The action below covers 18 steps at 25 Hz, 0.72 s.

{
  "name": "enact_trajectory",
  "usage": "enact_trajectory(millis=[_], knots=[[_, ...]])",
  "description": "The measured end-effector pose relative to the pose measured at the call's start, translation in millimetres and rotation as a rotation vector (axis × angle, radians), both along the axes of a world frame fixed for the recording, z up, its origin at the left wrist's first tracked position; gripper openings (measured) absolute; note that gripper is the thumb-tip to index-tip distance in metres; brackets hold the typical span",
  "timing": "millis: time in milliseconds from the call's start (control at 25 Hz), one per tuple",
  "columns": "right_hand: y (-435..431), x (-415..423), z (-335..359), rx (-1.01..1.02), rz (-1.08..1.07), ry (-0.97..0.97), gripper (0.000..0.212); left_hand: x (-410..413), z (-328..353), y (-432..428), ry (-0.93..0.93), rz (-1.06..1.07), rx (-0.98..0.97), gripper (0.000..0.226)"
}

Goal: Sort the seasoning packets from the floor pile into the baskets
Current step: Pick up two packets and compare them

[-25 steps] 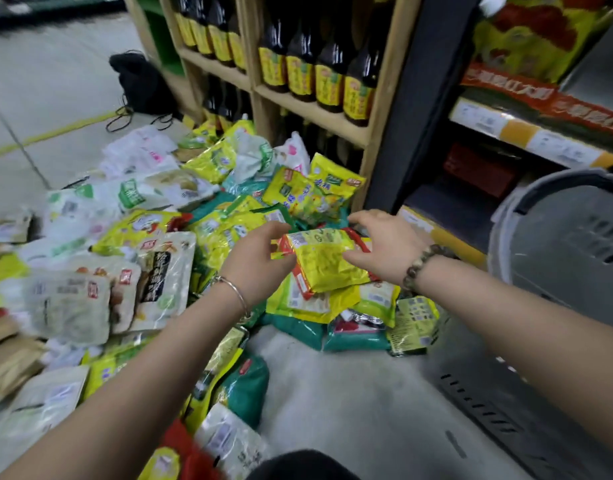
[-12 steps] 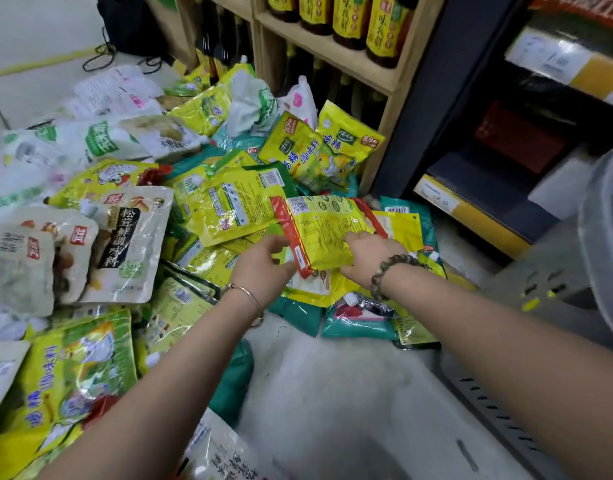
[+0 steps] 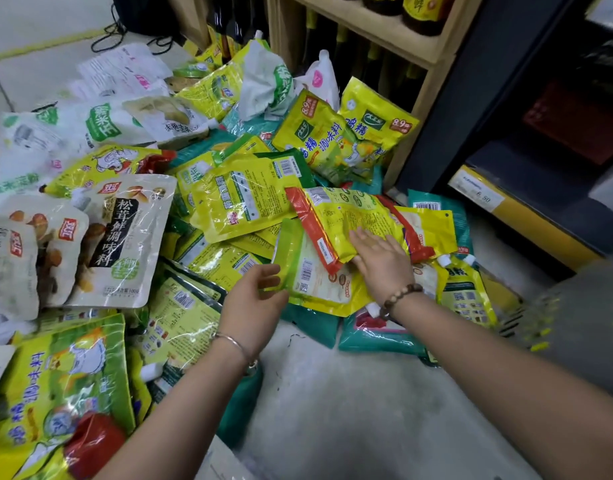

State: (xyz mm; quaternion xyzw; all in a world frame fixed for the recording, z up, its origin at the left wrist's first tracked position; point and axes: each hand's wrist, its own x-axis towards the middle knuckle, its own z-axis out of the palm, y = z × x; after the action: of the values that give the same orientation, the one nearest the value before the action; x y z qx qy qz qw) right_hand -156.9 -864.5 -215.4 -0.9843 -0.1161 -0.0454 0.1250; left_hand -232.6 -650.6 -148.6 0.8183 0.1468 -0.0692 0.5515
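Note:
A big pile of seasoning packets (image 3: 242,199), mostly yellow, white and teal, covers the floor at left and centre. My right hand (image 3: 383,263) lies flat with straight fingers on a yellow packet with a red edge (image 3: 343,216) on top of the pile. My left hand (image 3: 258,294) is just left of it, its loosely bent fingers touching the green edge of a white-and-green packet (image 3: 303,268) that lies partly under the yellow one. A grey basket (image 3: 575,306) shows blurred at the right edge.
A wooden shelf (image 3: 377,36) with dark bottles stands behind the pile. A dark shelf unit with a yellow price rail (image 3: 512,206) is at right. Bare grey floor (image 3: 332,393) lies between my forearms. A black bag with cords (image 3: 138,15) sits at the back left.
Both hands gripped the yellow red-edged packet before. Now it rests on the pile under my flat right hand, and my left hand has let go and dropped to the green-edged packet.

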Motion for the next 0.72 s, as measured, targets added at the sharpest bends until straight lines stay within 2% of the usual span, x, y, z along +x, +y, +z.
enact_trajectory(millis=[120, 200, 320, 480, 520, 600, 680, 720], knots=[[-2, 6, 19, 0.199, -0.001, -0.216, 0.030, -3, -3, -5, -0.012, 0.060, -0.097, 0.029], [1, 9, 34, 0.223, 0.057, -0.370, 0.021, -5, -4, -10, 0.004, 0.065, -0.157, 0.028], [8, 6, 55, 0.246, 0.087, -0.383, 0.013, -6, -4, -14, 0.022, 0.079, -0.204, 0.027], [20, 8, 110, 0.631, -0.096, -0.348, 0.017, -5, 1, -7, -0.002, 0.116, -0.320, 0.030], [25, 10, 128, 0.713, -0.095, -0.312, 0.021, -5, 0, -6, 0.025, 0.085, -0.356, 0.044], [39, 13, 153, 0.882, -0.068, -0.160, 0.033, -6, 0, -5, 0.081, 0.004, -0.423, 0.087], [52, 16, 162, 1.138, -0.084, 0.114, 0.036, -8, 6, -3, -0.004, 0.039, -0.540, 0.102], [56, 18, 160, 1.285, -0.135, 0.272, 0.029, -8, 8, 0, -0.050, 0.094, -0.600, 0.104]])
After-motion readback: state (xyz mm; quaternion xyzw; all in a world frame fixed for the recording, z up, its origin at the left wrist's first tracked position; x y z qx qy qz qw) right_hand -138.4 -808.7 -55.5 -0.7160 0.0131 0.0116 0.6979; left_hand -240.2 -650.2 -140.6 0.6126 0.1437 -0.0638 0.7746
